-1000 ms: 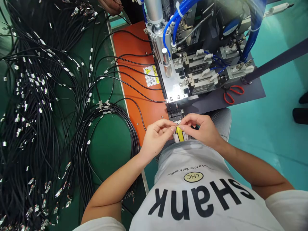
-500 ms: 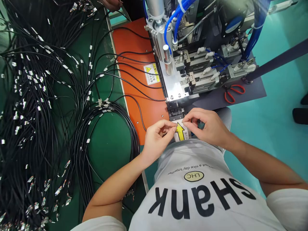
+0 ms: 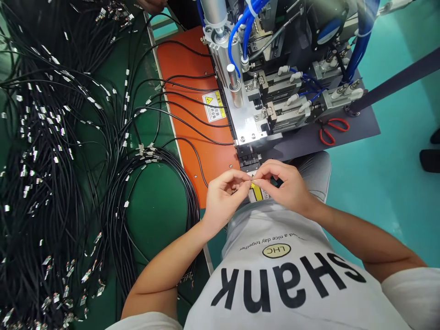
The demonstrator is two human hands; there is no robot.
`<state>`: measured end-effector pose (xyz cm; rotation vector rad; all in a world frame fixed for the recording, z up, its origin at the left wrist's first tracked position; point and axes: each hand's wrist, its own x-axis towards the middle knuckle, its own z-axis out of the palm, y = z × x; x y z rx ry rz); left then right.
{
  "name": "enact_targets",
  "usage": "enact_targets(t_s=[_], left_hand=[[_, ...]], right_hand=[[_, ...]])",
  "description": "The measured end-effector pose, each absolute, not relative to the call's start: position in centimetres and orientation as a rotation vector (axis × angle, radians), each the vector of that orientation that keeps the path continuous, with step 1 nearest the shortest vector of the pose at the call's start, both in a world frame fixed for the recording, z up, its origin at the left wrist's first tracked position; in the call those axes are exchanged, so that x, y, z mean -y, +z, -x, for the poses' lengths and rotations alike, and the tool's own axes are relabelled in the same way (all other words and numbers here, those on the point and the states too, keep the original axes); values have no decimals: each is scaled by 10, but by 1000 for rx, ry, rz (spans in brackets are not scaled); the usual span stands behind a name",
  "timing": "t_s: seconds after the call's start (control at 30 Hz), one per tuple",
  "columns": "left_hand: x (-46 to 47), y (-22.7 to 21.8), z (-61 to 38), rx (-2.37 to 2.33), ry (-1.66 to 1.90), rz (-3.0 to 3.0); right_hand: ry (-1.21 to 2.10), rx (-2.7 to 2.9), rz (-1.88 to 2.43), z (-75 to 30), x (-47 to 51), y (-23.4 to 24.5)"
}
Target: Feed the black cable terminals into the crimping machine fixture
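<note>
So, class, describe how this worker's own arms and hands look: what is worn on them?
Both the left hand and the right hand are bare: no gloves, rings or watch show. The forearms are uncovered up to short white sleeves. These belong to a white T-shirt printed with large black letters and a small pale oval badge.

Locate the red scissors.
Head view, right side: the red scissors lie on the dark mat beside the machine, beyond the right hand.

Tiny piece (image 3: pixel 250 184) pinched between left hand (image 3: pixel 225 199) and right hand (image 3: pixel 287 185): too small to identify. Arrow label (image 3: pixel 258 195) mostly hidden under them. Another person's hand (image 3: pixel 151 4) cut off at top edge, cable pile (image 3: pixel 44 160) at left.
</note>
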<state>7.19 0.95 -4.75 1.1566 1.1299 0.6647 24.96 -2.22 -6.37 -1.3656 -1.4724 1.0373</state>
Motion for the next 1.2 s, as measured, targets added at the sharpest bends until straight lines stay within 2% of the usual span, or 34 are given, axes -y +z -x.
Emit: enact_targets(t_s=[0.23, 0.93, 1.07, 1.2], left_hand=[[-10, -52, -70, -1044, 672, -973], [-7, -54, -72, -997, 743, -916], [-7, -55, -72, -1022, 712, -951], [-7, -55, -73, -1043, 685, -951]], right_hand=[[1026, 1393, 1421, -242, 25, -68], [984, 1465, 1460, -246, 24, -63], [845, 1552, 1478, -253, 20, -57], [542, 1790, 1453, -254, 20, -62]])
